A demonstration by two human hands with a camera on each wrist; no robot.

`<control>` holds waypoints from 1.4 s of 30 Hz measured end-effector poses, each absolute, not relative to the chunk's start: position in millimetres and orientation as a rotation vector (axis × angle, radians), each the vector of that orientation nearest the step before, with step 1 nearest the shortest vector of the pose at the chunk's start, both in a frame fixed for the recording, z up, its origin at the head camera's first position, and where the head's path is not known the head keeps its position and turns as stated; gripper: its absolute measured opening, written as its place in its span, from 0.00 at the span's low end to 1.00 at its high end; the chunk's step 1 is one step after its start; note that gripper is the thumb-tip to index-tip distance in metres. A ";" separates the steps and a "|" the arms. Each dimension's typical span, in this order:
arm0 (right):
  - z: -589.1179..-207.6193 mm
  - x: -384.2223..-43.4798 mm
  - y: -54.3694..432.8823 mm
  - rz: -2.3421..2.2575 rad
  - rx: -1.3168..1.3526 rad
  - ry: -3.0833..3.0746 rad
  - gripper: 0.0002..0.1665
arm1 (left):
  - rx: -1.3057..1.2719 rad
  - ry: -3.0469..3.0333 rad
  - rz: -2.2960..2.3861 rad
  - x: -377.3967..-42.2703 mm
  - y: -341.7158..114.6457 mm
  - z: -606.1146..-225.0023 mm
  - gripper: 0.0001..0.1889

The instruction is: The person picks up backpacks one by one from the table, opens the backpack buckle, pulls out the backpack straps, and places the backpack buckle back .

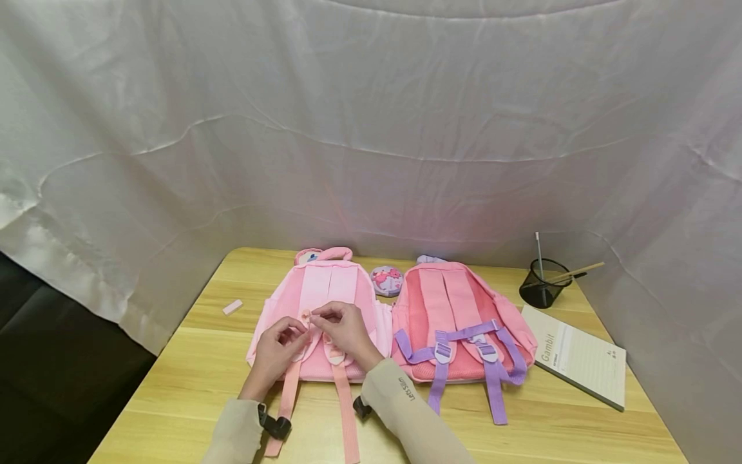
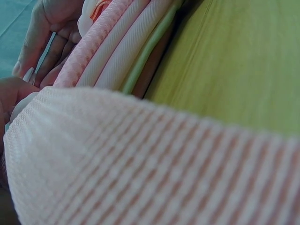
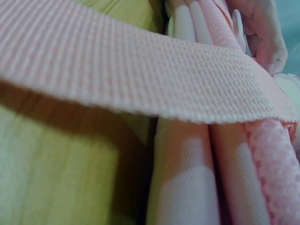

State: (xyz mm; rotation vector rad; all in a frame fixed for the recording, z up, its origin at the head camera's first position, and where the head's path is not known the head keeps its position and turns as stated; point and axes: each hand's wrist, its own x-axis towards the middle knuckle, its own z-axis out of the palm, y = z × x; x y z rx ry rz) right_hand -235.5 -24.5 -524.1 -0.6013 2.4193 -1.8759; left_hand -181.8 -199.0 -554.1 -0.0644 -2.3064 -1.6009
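Note:
A light pink backpack (image 1: pixel 272 322) lies on the table with its shoulder-strap side up. Peach webbing straps (image 1: pixel 346 412) run from its white buckles (image 1: pixel 334 356) toward the near edge. My right hand (image 1: pixel 344 328) pinches a small peach strap piece (image 1: pixel 306 314) over the middle of the pack. Close on its left, my left hand (image 1: pixel 279 351) has thumb and fingers bent together at the same strap piece, the fingertips partly hidden. In the left wrist view a wide strap (image 2: pixel 140 159) covers much of the hand. The right wrist view shows fingers (image 3: pixel 269 42) beyond another strap (image 3: pixel 140 70).
A coral backpack (image 1: pixel 426 303) with purple straps (image 1: pixel 495 386) lies against the pink one's right side. Between their tops sits a round purple pouch (image 1: pixel 386 281). Farther right are a black mesh pen cup (image 1: pixel 536 293) and a notebook (image 1: pixel 585 361). A small pale block (image 1: pixel 232 307) lies left.

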 end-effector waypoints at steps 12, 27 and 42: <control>-525.2 -237.5 -24.3 -1.960 -0.618 2.374 0.07 | -0.097 -2.326 -1.575 -181.1 -201.6 -555.6 0.08; -505.1 -226.4 -23.9 -1.963 -0.574 2.360 0.08 | -0.078 -2.350 -1.562 -180.5 -201.0 -556.3 0.07; -492.2 -219.1 -20.2 -2.000 -0.599 2.344 0.08 | -0.094 -2.376 -1.507 -181.4 -202.2 -556.8 0.07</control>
